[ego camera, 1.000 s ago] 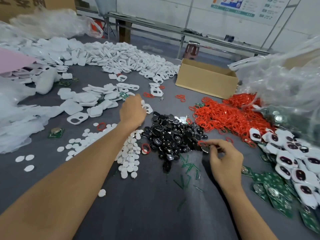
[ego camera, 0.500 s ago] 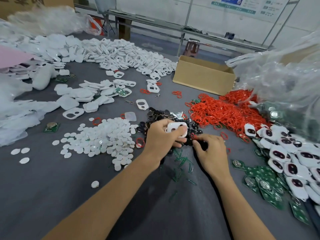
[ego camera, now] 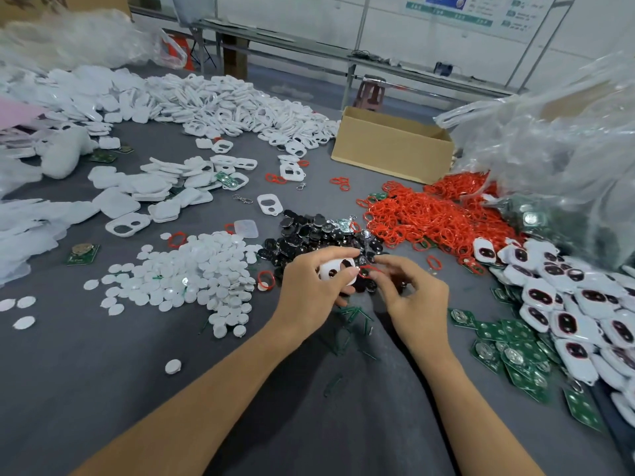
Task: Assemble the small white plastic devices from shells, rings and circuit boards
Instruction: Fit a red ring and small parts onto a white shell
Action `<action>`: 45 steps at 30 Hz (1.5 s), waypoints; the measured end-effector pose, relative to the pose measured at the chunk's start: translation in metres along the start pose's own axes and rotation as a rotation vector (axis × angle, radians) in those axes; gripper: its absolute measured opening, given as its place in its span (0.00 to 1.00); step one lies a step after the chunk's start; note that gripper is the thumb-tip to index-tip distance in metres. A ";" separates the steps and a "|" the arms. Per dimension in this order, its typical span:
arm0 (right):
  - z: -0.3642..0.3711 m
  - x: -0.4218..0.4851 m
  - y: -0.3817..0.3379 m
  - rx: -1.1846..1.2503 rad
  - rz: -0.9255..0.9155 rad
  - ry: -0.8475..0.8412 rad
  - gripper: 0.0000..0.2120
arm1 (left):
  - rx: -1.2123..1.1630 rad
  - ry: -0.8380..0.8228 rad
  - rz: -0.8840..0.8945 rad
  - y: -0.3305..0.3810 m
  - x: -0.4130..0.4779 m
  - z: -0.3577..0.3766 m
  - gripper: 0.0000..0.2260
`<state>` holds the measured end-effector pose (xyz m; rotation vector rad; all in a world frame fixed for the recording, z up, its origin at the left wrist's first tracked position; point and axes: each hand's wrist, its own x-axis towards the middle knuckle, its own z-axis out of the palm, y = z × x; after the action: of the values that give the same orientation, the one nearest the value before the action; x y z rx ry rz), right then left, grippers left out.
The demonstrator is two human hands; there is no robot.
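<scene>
My left hand (ego camera: 309,290) grips a white shell (ego camera: 335,271) with two openings, held above the near edge of the pile of black parts (ego camera: 316,235). My right hand (ego camera: 412,297) pinches a red ring (ego camera: 367,271) right beside the shell. A heap of red rings (ego camera: 433,218) lies to the right of the black parts. White round discs (ego camera: 192,273) are spread to the left. Green circuit boards (ego camera: 508,352) lie at the lower right, next to a heap of assembled white devices (ego camera: 584,304).
A grey cloth (ego camera: 275,407) covers the table. White shells (ego camera: 223,104) are heaped at the far left, and a cardboard box (ego camera: 391,149) stands behind the rings. Clear plastic bags (ego camera: 556,142) rise at the right. Green slivers (ego camera: 354,324) lie between my wrists.
My left hand drew back from the far shells with a white shell in it and met my right hand, which now holds a red ring against the shell.
</scene>
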<state>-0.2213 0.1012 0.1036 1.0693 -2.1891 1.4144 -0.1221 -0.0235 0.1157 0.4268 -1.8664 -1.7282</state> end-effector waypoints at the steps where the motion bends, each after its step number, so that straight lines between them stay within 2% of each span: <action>1: 0.000 -0.001 -0.001 0.025 -0.011 -0.012 0.09 | 0.023 -0.006 0.012 0.000 -0.001 -0.001 0.09; 8: -0.001 -0.003 -0.004 0.018 -0.105 -0.024 0.05 | 0.144 -0.013 0.090 -0.002 0.000 -0.002 0.05; 16: -0.002 -0.004 -0.008 0.052 -0.163 -0.044 0.06 | 0.177 0.000 0.143 -0.003 -0.001 0.000 0.02; 27: -0.002 -0.006 -0.012 0.103 -0.070 -0.032 0.03 | 0.180 -0.050 0.173 -0.002 -0.001 0.001 0.03; 29: -0.003 -0.007 -0.013 0.062 -0.116 -0.036 0.04 | 0.192 -0.055 0.165 -0.002 -0.001 0.001 0.04; 33: -0.004 -0.008 -0.013 -0.051 -0.248 -0.115 0.13 | 0.138 -0.031 0.073 -0.003 0.002 -0.001 0.04; 38: -0.004 -0.007 -0.012 -0.236 -0.361 -0.100 0.11 | 0.111 -0.057 0.046 -0.002 0.002 -0.004 0.03; 41: -0.006 -0.007 -0.015 -0.200 -0.266 -0.018 0.09 | -0.077 -0.077 -0.030 0.001 0.000 -0.002 0.08; 45: -0.007 -0.006 -0.025 0.001 -0.068 0.136 0.09 | -0.288 -0.122 -0.117 0.004 -0.002 0.003 0.15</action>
<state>-0.2000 0.1042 0.1188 1.0073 -2.0383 1.4150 -0.1219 -0.0194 0.1190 0.3281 -1.6642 -2.1068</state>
